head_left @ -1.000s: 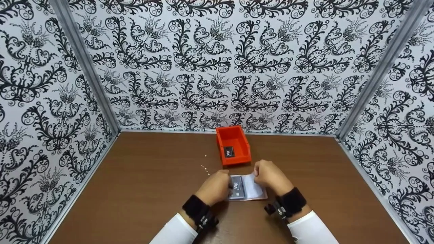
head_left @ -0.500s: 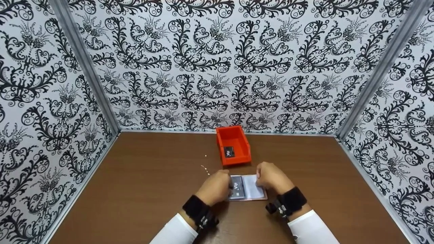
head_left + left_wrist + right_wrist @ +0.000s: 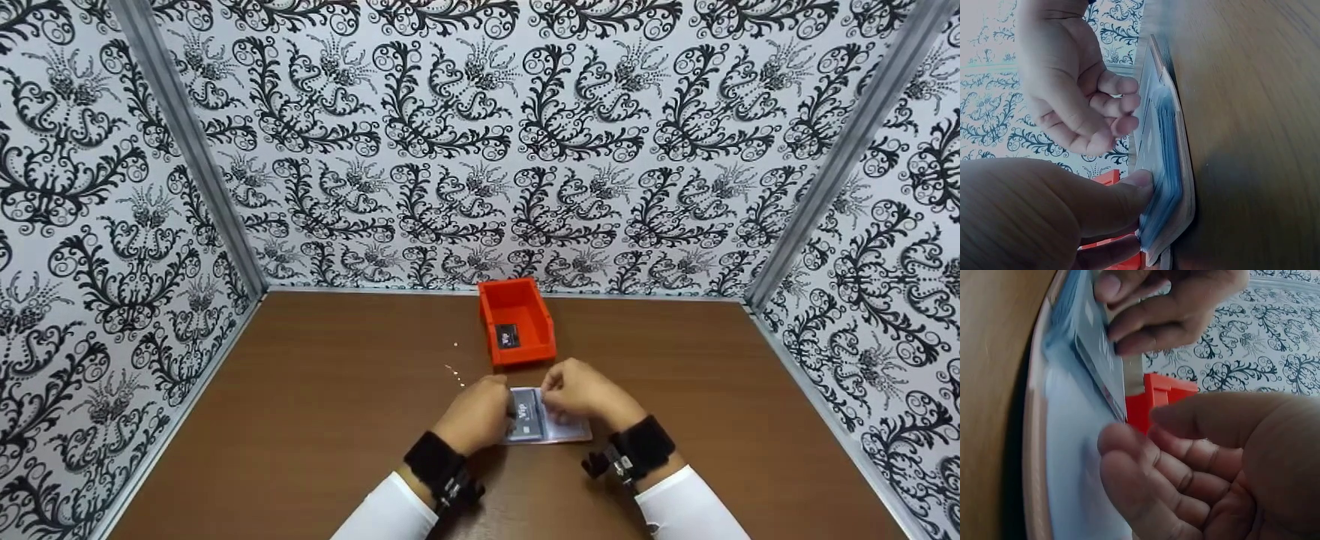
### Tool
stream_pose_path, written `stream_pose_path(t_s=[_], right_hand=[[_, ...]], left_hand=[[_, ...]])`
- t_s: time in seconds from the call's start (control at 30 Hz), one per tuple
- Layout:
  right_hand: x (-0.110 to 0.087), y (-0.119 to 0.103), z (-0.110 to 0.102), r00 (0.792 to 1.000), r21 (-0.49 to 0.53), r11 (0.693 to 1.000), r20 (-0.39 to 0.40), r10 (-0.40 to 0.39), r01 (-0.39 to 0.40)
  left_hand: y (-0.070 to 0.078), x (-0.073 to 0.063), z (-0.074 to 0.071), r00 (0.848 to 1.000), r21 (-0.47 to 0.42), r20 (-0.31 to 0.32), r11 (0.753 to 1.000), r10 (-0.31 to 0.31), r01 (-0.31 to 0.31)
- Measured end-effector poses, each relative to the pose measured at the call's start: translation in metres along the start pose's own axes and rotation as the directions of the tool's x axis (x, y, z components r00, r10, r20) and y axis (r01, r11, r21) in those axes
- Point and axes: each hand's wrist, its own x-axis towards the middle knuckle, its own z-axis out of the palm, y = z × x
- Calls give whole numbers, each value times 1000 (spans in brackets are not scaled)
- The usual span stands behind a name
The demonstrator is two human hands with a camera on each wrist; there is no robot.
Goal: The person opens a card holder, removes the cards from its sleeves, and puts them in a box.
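Observation:
An open card holder (image 3: 574,433) with clear plastic sleeves lies on the table in front of the bin. On its left side sits a grey card (image 3: 527,421) marked "Vip"; one card edge stands slightly raised in the right wrist view. My left hand (image 3: 476,412) holds the holder's left side, thumb (image 3: 1139,181) on the stack of sleeves (image 3: 1168,163) and fingertips (image 3: 1134,343) touching the grey card. Above the right-hand sleeve (image 3: 1067,455) is my right hand (image 3: 581,391), its fingers loosely bent with nothing visible between them.
Behind the hands stands a red-orange bin (image 3: 534,354) with a dark card (image 3: 508,337) inside. Small pale specks (image 3: 454,375) mark the brown table (image 3: 337,390) left of it. Patterned panels (image 3: 465,150) enclose the back and sides.
My right hand first let the lifted right-hand sleeve down flat, then moved left, towards the grey card. My left hand has stayed in place on the card holder.

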Motion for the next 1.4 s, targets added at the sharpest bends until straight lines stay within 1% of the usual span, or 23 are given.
stream_pose_path(t_s=[0.1, 0.2, 0.37, 0.47, 0.7, 0.9, 1.17, 1.4], right_hand=[[1, 2, 2, 999, 83, 996, 45, 12, -16], [2, 6, 2, 998, 123, 992, 55, 23, -30], [3, 12, 3, 998, 131, 991, 53, 21, -28], [4, 13, 4, 998, 143, 989, 54, 32, -39], [7, 14, 4, 994, 219, 971, 71, 83, -97], [7, 17, 5, 993, 280, 954, 76, 88, -106], [8, 19, 6, 991, 347, 930, 91, 98, -123], [7, 16, 6, 990, 415, 900, 95, 106, -136]], left_hand=[[2, -1, -3, 1000, 27, -9, 1000, -4, 4], [4, -2, -6, 1000, 41, -1, 999, -19, 19], [4, -2, -6, 997, 17, 38, 998, -64, 63], [4, -2, -6, 996, 7, 53, 997, -73, 73], [3, -2, -3, 998, 72, 56, 997, -31, 27], [7, -2, -1, 998, 74, 54, 997, -19, 15], [10, -5, 2, 999, 46, 30, 998, -37, 36], [9, -3, 3, 998, 12, 34, 998, -59, 59]])
